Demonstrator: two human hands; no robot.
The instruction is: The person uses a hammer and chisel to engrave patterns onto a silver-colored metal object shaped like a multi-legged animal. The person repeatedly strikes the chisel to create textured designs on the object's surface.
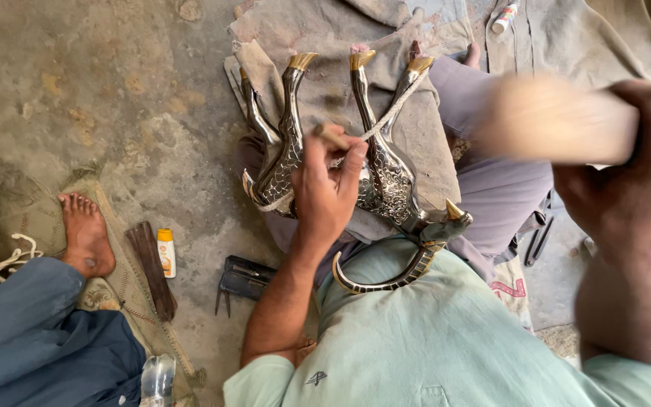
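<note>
metal deer figure point(386, 181) on my lap, mid-frame; my left hand point(325, 188) pinches a small chisel point(331, 136) against it, right hand point(627, 188) grips a blurred wooden mallet point(551, 120).

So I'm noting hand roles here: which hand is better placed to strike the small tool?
Probably the right hand: it grips a raised wooden handle. The left hand pins the small tool on the metal figurine.

My left hand point(327, 188) is low at centre, forearm bare, fingers pinched shut around a thin tool. My right hand point(631, 192) is raised close at the right, fist clenched, knuckles up, wrist bent.
</note>
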